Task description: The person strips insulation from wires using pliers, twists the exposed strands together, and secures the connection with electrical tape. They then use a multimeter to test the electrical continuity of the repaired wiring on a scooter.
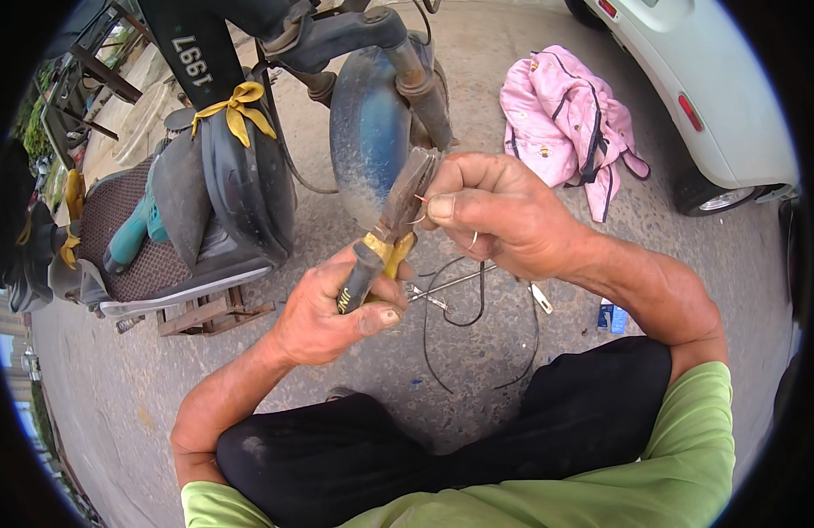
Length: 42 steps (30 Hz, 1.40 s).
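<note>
My left hand [323,312] is closed round a pair of pliers [407,195] with yellow and black handles and worn, rusty-looking jaws pointing up and away from me. Close beside the jaws, my right hand [512,216] pinches a thin wire [422,201] with a reddish end between thumb and fingers. Its fingertips touch or nearly touch the pliers' head; the exact contact is hidden. Below my hands runs a thin black cable [482,295], curving down in loops toward the ground; where its upper part goes is hidden behind the right hand.
At the left stands a scooter with a blue front fender [369,132] and a turquoise power tool [136,227] on its footboard. A pink garment [561,123] lies on the ground near a white car [719,88]. A white-handled tool [541,299] and a small blue-and-white box [612,317] lie nearer me.
</note>
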Motion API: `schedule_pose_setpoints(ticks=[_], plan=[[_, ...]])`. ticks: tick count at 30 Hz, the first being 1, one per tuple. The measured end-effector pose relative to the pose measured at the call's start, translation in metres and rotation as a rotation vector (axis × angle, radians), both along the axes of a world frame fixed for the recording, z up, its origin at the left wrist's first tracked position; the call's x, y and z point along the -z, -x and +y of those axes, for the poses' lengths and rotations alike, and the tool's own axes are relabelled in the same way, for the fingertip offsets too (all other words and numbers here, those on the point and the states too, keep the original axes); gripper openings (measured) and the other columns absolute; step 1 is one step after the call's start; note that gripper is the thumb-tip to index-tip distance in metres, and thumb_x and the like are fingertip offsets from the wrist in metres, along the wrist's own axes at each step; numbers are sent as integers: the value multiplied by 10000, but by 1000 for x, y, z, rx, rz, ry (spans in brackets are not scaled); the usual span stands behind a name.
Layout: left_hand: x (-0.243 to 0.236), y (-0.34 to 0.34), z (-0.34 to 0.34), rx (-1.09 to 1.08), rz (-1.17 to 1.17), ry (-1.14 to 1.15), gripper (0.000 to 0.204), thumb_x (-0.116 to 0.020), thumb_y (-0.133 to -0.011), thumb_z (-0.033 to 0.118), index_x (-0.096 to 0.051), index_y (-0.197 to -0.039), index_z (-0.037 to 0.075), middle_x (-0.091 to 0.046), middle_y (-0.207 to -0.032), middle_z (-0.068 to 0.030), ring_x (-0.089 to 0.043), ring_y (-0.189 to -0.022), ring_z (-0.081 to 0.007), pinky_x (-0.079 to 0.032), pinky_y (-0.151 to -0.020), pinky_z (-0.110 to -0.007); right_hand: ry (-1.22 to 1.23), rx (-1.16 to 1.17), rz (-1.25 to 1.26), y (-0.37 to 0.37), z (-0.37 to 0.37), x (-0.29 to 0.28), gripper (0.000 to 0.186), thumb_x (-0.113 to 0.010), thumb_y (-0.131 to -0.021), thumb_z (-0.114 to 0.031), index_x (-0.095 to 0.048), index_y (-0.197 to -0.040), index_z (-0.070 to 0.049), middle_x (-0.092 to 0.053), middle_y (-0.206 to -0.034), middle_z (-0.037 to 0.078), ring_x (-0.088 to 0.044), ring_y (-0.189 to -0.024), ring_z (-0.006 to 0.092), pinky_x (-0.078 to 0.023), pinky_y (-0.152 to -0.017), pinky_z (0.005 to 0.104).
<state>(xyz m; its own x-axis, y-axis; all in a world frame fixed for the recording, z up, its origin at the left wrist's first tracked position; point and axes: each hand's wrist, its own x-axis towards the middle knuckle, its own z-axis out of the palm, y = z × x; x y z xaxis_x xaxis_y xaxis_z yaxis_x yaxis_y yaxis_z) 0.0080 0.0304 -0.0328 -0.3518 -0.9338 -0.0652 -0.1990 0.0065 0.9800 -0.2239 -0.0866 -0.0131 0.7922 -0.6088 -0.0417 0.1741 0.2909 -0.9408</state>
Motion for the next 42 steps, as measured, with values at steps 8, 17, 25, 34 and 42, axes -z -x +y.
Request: schedule_pose_setpoints(ticks=[8, 17, 25, 34, 42], plan=[[3, -5, 0, -67, 198, -48, 379, -733, -883, 354, -717, -990, -9, -620, -1163, -166, -642, -989, -249, -540, -858, -394, 14, -21, 34, 2, -3, -5, 144, -644, -917, -161, -620, -925, -20, -571, -730, 14, -414, -542, 48, -311, -479, 233], [24, -39, 12, -96, -97, 103, 210, -777, -787, 176, -709, -878, -1, -602, -1039, -116, -601, -997, -246, -482, -865, -395, 164, 50, 90, 10, 0, -8, 179, -681, -919, -198, -656, -912, -21, -571, -721, -39, -452, -602, 28, -354, -522, 224], [196, -65, 99, 10, -678, -222, 256, -782, -799, 223, -716, -963, 38, -613, -1088, -150, -592, -1063, -331, -482, -911, -399, 237, 91, 150, 11, 6, -6, 200, -674, -926, -208, -669, -936, -8, -561, -746, -45, -462, -660, 28, -371, -572, 229], [123, -71, 57, -89, -634, 194, 237, -776, -779, 103, -701, -999, 55, -607, -1151, -163, -586, -1102, -342, -473, -966, -407, 135, 72, 190, 7, 7, -1, 205, -672, -923, -224, -681, -935, -19, -550, -735, -48, -443, -642, 28, -356, -554, 230], [-58, 22, -35, -67, -536, 793, 395, -773, -688, -34, -665, -1064, 26, -581, -1168, -151, -615, -1028, -274, -524, -884, -369, 158, 67, 241, 8, 10, -6, 200, -677, -923, -230, -690, -922, -31, -547, -731, -52, -443, -656, 23, -364, -560, 233]])
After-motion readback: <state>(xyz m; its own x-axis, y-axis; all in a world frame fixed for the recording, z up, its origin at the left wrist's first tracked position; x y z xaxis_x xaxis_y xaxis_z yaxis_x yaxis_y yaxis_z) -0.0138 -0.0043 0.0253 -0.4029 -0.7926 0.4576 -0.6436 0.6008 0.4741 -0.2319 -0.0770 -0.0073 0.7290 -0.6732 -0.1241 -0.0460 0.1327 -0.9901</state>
